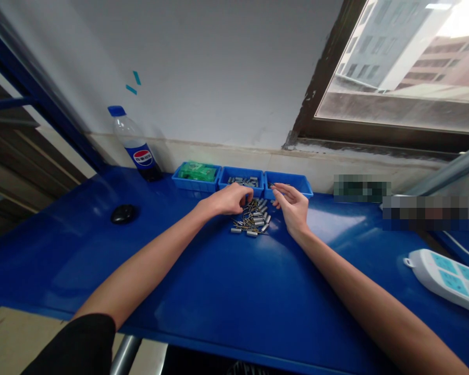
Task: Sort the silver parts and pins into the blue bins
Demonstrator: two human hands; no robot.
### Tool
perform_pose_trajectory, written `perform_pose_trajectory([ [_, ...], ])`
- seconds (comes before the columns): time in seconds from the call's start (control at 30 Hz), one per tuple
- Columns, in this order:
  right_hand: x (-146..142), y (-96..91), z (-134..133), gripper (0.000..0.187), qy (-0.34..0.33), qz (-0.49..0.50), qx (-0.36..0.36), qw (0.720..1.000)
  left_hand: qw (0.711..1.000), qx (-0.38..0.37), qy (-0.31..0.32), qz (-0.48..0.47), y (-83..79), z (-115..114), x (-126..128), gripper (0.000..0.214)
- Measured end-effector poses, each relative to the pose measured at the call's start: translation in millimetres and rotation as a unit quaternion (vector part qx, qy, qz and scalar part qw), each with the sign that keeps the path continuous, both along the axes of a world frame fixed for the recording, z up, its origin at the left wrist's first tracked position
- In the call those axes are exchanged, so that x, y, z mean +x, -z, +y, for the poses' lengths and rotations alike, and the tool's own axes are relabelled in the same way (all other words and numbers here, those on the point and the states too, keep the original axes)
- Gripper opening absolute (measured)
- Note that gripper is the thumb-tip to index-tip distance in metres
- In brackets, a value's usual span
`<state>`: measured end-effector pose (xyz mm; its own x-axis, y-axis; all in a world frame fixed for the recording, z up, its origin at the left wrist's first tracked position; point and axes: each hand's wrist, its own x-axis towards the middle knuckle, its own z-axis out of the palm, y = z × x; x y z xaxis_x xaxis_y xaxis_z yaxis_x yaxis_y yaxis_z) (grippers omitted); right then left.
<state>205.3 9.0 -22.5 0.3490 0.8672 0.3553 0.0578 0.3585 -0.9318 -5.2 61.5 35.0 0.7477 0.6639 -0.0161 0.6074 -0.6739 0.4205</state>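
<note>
Roughly between the left hand and right hand, metal pieces lie heaped on the tabletop, long axes mixed, nearer the left; both hands' fingers are narrowed, contents impossible to tell.

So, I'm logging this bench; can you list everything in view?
bottle: one, clear, blue-capped, back left
mouse-like object: one, black, table's left
bins: three, blue, row by the wall
packaging: count unclear, green, left bin
metal parts: many, mostly grey, before and inside middle bin
table: one, blue, beneath
power strip: one, white and turquoise, right
pixelated items: count unclear, dark, right
tape strips: two, turquoise, on wall
wall: one, pale, behind
window: one, brown-framed, upper right
sleeve: one, black, lower left
left hand: one, bare, at metal parts
right hand: one, bare, before right bin
</note>
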Motion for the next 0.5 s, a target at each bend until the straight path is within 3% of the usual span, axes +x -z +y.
perform_pose_trajectory([
  [0.3, 3, 1.2, 1, 0.038, -0.018, -0.023, -0.017, 0.999, 0.994, -0.052, 0.025, -0.098, -13.5, 5, -10, 0.035],
  [0.5, 3, 0.3, -1, 0.036, -0.105, -0.039, -0.039, 0.993, 0.979, -0.041, 0.03, -0.2, -17.0, 5, -8, 0.036],
])
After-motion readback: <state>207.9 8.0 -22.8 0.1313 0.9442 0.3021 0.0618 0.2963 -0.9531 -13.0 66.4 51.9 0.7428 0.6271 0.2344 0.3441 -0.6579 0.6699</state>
